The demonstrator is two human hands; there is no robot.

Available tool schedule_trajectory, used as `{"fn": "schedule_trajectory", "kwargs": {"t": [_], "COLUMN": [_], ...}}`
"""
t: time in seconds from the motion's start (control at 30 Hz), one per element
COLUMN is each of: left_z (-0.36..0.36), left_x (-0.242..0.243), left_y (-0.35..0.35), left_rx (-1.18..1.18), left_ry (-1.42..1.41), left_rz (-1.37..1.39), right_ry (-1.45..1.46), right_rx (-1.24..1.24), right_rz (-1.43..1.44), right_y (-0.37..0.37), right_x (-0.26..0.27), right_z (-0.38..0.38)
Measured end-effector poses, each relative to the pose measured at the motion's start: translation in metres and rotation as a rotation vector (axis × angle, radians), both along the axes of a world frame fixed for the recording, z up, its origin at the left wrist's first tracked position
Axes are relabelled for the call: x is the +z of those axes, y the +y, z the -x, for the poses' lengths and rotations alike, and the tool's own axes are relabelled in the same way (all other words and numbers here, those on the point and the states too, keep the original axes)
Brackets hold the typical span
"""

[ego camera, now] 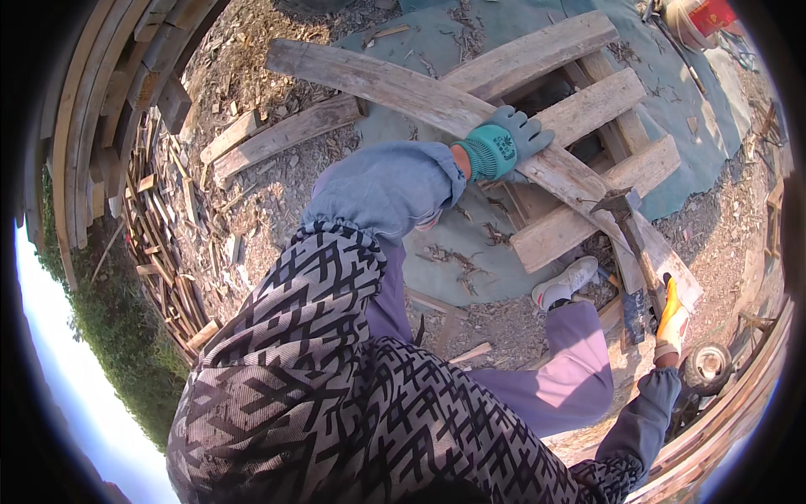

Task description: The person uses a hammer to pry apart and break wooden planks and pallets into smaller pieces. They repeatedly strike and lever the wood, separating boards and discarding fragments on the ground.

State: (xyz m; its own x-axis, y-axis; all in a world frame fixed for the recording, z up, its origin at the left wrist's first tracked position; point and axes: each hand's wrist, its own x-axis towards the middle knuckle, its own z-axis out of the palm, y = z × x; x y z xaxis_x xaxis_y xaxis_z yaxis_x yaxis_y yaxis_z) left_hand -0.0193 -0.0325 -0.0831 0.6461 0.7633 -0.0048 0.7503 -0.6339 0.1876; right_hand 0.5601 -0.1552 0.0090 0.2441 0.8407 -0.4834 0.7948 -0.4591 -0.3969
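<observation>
A long, weathered wooden plank (378, 79) lies diagonally across a stack of shorter boards (585, 107). My left hand (510, 138), in a grey and teal knitted work glove, grips the plank near its middle, fingers over the far edge. At the lower right, my right hand (672, 321) wears a yellow and white glove. It holds the lower end of a wooden-handled tool (642, 252), apparently a hammer or small adze. The dark metal tool head (616, 200) is over the plank; whether they touch, I cannot tell.
A greenish-grey tarp (441, 264) littered with bark spreads beneath the boards. Two loose timbers (289, 135) lie left on wood chips. Stacked lumber (82, 126) rises at far left. A red and white bucket (692, 22) stands top right; a small wheel (708, 367) is lower right.
</observation>
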Motion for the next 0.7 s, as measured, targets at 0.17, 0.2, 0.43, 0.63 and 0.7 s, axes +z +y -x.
{"fn": "schedule_trajectory", "kwargs": {"t": [0.17,0.2,0.43,0.63,0.7], "left_z": [-0.003,-0.003,0.003,-0.008,-0.007], "left_x": [-0.004,-0.004,0.002,-0.001,0.000], "left_y": [0.000,-0.001,-0.003,0.007,0.016], "left_rx": [0.002,0.013,-0.017,0.021,0.030], "left_ry": [-0.018,-0.015,-0.039,0.057,0.083], "left_rz": [-0.044,-0.028,-0.055,0.073,0.142], "right_ry": [0.377,0.447,0.477,1.100,1.158], "right_rx": [-0.301,-0.383,-0.348,-1.070,-1.131], "right_rz": [-0.076,-0.083,-0.078,0.084,0.070], "right_y": [-0.081,-0.092,-0.124,-0.119,-0.122], "right_x": [-0.065,-0.069,-0.016,-0.028,-0.034], "right_z": [-0.003,0.013,0.195,0.309,0.329]}}
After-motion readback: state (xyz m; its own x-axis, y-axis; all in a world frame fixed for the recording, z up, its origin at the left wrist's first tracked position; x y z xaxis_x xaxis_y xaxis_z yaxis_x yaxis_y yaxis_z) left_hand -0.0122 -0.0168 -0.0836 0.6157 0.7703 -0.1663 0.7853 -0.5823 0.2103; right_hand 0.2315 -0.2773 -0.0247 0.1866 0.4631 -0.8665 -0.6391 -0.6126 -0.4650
